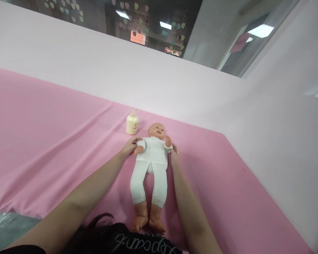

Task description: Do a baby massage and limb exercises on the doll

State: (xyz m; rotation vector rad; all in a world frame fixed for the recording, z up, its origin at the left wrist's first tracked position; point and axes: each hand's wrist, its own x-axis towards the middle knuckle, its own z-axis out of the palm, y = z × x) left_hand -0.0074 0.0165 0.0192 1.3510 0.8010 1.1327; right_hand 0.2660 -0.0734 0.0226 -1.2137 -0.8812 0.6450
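A baby doll (152,151) with a white cloth body and bare plastic head, hands and feet lies face up, its feet toward me. My left hand (131,145) is at the doll's arm on the left side of the picture, fingers closed on the white sleeve near the shoulder. On the other side, my right hand (174,154) holds the doll's other arm at the sleeve; the doll's arm partly hides those fingers. Just beyond my left hand stands a pale yellow pump bottle (132,124) with small dark print.
Pink cloth (69,141) covers the table, wrinkled on the left. A white wall (148,84) runs along the back and right, with a window (100,21) bearing heart stickers above. Grey floor (10,225) shows at the lower left.
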